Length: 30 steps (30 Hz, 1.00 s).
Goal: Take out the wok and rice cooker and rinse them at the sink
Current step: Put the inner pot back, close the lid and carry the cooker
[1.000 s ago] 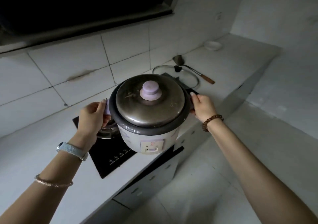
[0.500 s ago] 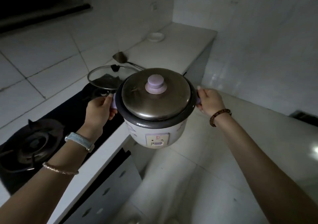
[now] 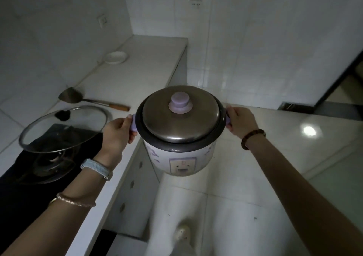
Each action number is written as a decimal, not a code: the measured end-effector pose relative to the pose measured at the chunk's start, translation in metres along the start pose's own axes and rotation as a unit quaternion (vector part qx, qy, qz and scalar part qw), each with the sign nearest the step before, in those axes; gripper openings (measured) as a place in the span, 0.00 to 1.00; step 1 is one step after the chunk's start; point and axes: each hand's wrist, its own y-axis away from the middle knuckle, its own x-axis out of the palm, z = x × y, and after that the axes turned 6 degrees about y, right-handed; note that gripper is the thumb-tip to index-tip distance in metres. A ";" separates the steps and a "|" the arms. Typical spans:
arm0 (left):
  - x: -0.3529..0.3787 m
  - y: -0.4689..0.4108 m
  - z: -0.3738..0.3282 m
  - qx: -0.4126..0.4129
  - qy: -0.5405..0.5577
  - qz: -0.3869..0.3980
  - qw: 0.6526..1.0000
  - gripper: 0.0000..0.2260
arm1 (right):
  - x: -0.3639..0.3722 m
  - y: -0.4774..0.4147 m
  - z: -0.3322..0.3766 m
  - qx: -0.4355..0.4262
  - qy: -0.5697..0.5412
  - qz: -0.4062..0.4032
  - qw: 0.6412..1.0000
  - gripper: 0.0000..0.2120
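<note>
- The left wrist wears a watch, the right a bead band.
- The left grip curls round the left lilac handle of the cooker; the right grip holds the right handle.
- The cooker, upright with its steel lid on, hangs between both over the floor, just off the table edge.
- Left of it, a glass lid rests tilted on the black stove.
- Beyond, a spatula lies flat.
- Farthest back, a white dish sits near the wall.

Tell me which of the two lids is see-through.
The glass lid on the stove, beside the left hand; the metal lid on the rice cooker is opaque.
</note>
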 end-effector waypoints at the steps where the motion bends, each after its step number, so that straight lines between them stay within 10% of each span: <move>1: 0.008 -0.016 0.001 -0.002 -0.002 0.008 1.000 0.19 | 0.001 -0.012 0.000 0.007 0.010 0.002 1.000 0.17; 30: 0.225 -0.273 -0.046 0.034 -0.040 0.042 0.998 0.21 | -0.031 -0.327 -0.032 -0.018 0.103 -0.018 0.994 0.18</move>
